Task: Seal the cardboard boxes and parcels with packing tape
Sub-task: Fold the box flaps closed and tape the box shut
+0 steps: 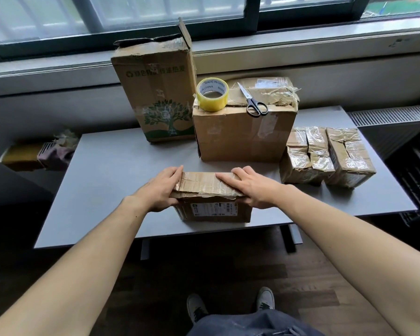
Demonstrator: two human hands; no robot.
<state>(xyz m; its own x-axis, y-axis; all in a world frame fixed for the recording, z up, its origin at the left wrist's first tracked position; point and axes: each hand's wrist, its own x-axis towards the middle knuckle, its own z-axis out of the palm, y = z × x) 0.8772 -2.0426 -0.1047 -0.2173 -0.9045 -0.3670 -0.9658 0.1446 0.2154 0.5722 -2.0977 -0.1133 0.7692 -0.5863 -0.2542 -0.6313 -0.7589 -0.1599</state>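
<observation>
A small taped cardboard box [205,187] with a shipping label on its near side sits at the front middle of the grey table [107,170]. My left hand [161,189] lies against its left end, fingers over the top edge and thumb under the near flap. My right hand [249,187] rests flat on the right part of its top, fingers straight. A yellowish packing tape roll [212,94] and black-handled scissors [252,101] lie on top of a medium cardboard box [243,134] behind it.
A tall box [155,93] with a green tree print stands at the back left, its top flap open. Three small taped parcels [325,156] stand at the right. A window sill and radiator lie beyond the table. My shoes show on the wooden floor below.
</observation>
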